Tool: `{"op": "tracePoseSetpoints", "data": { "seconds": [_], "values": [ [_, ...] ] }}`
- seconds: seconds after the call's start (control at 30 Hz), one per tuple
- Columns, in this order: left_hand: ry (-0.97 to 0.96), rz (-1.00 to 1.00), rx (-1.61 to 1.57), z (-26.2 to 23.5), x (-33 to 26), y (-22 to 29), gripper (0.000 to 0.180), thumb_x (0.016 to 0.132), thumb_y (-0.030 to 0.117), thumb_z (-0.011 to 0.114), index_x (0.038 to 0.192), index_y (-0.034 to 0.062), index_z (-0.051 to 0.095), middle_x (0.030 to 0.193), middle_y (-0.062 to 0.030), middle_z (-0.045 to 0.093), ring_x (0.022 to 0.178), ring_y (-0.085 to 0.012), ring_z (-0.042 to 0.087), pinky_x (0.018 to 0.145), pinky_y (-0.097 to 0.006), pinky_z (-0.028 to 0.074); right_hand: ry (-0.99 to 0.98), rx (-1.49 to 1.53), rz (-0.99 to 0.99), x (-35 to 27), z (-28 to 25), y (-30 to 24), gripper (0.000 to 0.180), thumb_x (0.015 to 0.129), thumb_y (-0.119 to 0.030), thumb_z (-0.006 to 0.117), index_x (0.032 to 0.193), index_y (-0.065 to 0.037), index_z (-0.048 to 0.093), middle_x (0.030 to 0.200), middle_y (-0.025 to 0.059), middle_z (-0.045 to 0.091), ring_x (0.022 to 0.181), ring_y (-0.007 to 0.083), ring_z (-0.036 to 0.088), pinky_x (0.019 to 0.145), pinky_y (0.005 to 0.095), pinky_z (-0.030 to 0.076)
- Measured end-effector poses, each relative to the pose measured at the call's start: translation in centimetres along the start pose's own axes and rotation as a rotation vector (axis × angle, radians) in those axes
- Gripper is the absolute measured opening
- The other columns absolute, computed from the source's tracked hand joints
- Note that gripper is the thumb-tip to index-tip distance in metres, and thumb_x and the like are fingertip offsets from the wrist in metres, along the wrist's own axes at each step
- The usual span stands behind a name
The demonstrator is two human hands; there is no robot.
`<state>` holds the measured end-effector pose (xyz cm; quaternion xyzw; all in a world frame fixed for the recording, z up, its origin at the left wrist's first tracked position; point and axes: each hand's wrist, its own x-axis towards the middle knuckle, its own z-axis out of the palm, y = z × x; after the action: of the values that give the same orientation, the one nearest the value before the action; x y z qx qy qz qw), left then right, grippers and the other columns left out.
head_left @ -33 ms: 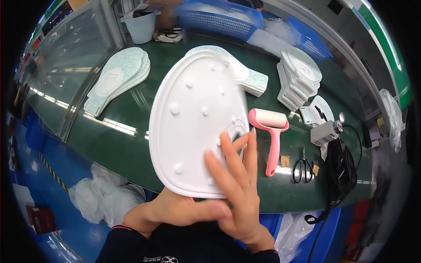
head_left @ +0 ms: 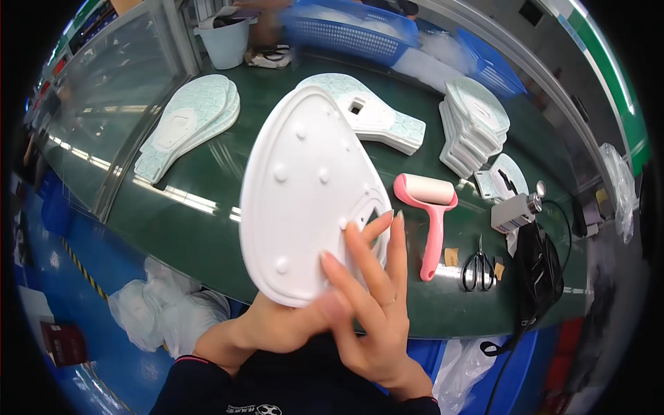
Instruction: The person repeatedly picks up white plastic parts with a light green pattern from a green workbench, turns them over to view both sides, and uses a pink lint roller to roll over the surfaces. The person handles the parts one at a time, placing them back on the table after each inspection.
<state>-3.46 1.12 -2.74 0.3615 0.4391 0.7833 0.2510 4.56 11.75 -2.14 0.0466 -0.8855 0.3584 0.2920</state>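
A white molded plastic panel, rounded with a raised rim and several small round studs, is held up in front of me at a tilt. My left hand grips its lower edge, the thumb stretched toward my right hand and the other fingers hidden behind. My right hand has its fingers laid over the panel's lower right part, beside a small opening; its thumb is hard to make out. Behind the panel lies a paddle-shaped white piece with a pale green patterned top and a square hole.
More paddle-shaped pieces lie at the left of the green table; a stack stands at the right. Nearby are a pink-handled roller, scissors, a bottle and a black bag. Blue baskets line the back.
The white panel has turned slightly, so it looks narrower, and its right edge now shows sharply. More of the piece behind it is uncovered, with its square hole in view.
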Motion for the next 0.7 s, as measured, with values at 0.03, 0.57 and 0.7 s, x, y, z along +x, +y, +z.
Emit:
{"op": "tracePoseSetpoints", "data": {
  "seconds": [0.03, 0.57, 0.7],
  "values": [
    [0.093, -0.051, -0.070, 0.2, 0.1, 0.1, 0.072, 0.087, 0.038, 0.046, 0.135, -0.0012, 0.009, 0.131, -0.0230, 0.035, 0.125, -0.0285, 0.028, 0.102, -0.037, 0.021, -0.068, 0.042, 0.011, -0.4, -0.3, 0.1, 0.039, 0.075, -0.006, 0.050, 0.113, -0.004, 0.054, 0.120, 0.0174, 0.048, 0.124, 0.0432, 0.024, 0.100, 0.0487, 0.021],
    [0.095, -0.040, -0.525, -1.8, -1.5, -0.2, 0.066, 0.088, 0.054, 0.023, 0.135, 0.0069, 0.020, 0.135, -0.0145, 0.029, 0.121, -0.0285, 0.034, 0.100, -0.043, 0.029, 0.210, 1.557, 0.268, -6.4, -0.4, 3.0, 0.093, 0.076, -0.070, 0.035, 0.131, 0.004, 0.019, 0.132, 0.0188, 0.031, 0.118, 0.0291, 0.037, 0.096, 0.0393, 0.034],
    [0.092, -0.081, -0.254, -1.2, -1.1, 1.2, 0.068, 0.088, 0.055, 0.024, 0.134, 0.0053, 0.019, 0.135, -0.0145, 0.029, 0.121, -0.0280, 0.034, 0.100, -0.042, 0.029, 0.118, 1.174, 0.604, -5.8, -1.6, 1.4, 0.084, 0.080, -0.063, 0.034, 0.134, -0.002, 0.014, 0.135, 0.0195, 0.026, 0.120, 0.0333, 0.035, 0.095, 0.0441, 0.034]
  ]
}}
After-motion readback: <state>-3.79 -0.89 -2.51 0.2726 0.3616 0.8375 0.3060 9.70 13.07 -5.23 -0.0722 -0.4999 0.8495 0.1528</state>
